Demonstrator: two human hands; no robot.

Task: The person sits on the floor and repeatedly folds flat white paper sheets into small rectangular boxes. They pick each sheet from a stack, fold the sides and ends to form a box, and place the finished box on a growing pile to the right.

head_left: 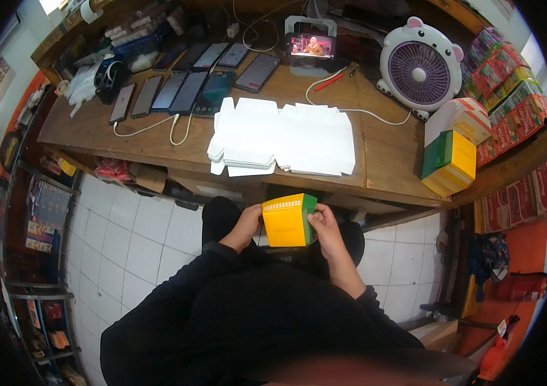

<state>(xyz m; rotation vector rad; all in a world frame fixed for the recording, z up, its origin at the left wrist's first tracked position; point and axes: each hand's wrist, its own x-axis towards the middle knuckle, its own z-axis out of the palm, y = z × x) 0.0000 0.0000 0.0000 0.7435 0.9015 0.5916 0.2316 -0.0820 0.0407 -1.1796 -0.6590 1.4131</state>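
Note:
Above my lap, just in front of the desk edge, I hold a yellow and green cardboard box between both hands. My left hand grips its left side, with the fingers partly hidden behind it. On the green right end, my right hand has its thumb and fingers closed on the cardboard. A stack of flat white die-cut cardboard blanks lies on the desk beyond the box. To the right, near the desk edge, stands a similar yellow and green box, with a white and orange box behind it.
Several phones lie at the left of the wooden desk, some with white charging cables. A phone on a stand shows a video. A bear-shaped fan stands at the back right beside stacked colourful packets. A tape dispenser sits far left.

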